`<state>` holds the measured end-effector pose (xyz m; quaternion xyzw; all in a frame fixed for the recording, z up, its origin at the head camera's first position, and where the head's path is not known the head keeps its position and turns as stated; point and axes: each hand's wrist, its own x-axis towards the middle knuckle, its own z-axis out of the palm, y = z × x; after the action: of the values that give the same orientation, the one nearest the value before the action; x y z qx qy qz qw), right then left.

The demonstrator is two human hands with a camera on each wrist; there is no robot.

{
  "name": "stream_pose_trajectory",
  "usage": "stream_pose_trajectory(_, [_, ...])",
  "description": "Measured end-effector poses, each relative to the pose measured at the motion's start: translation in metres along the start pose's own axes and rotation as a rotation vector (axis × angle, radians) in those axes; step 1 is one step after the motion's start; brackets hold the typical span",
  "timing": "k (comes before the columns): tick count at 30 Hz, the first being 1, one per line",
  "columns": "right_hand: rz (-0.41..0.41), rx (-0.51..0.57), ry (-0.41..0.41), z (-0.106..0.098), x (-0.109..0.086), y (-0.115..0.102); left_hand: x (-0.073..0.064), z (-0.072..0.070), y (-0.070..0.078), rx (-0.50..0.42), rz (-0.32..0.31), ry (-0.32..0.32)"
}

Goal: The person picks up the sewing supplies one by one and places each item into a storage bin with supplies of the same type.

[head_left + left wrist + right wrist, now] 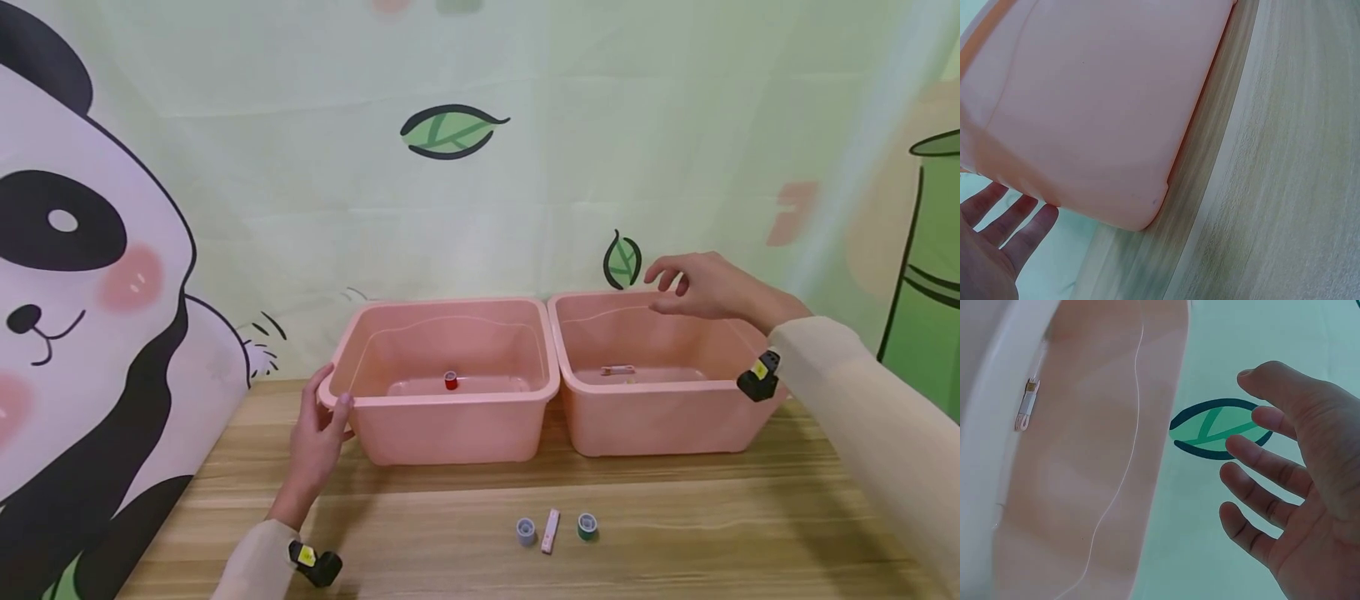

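Two pink plastic bins stand side by side. My left hand (318, 437) grips the left bin (450, 429) at its near left corner, thumb in front; its fingers touch the bin's side in the left wrist view. A small red spool (451, 381) stands inside that bin. My right hand (708, 287) hovers over the back of the right bin (667, 421), fingers loosely bent and holding nothing. Inside the right bin lies a small pale pink looped bundle with a white band (1027, 405), perhaps a folded cable; a tiny yellowish thing near it is too small to tell.
On the wooden table (420, 533) before the bins are a lilac spool (526, 531), a slim white-and-pink strip (551, 532) and a green spool (587, 526). A printed cloth (300, 167) with a panda and leaves hangs behind.
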<state>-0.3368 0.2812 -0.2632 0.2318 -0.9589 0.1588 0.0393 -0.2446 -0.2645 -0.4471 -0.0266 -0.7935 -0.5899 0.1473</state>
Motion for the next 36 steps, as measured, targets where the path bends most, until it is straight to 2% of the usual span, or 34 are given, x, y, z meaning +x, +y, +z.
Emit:
stream_pose_trajectory(16, [-0.021,0.03,0.052,-0.002,-0.019,-0.011,0.001,0.0,0.0,-0.009,0.003,0.004])
stream_pose_trajectory(24, [-0.068,0.028,0.088,-0.002,-0.032,-0.018,0.0,0.002,0.001,-0.016,0.004,0.003])
stream_pose_trajectory(36, [-0.103,0.058,0.084,0.006,-0.046,-0.025,0.002,0.001,0.0,-0.014,0.014,0.01])
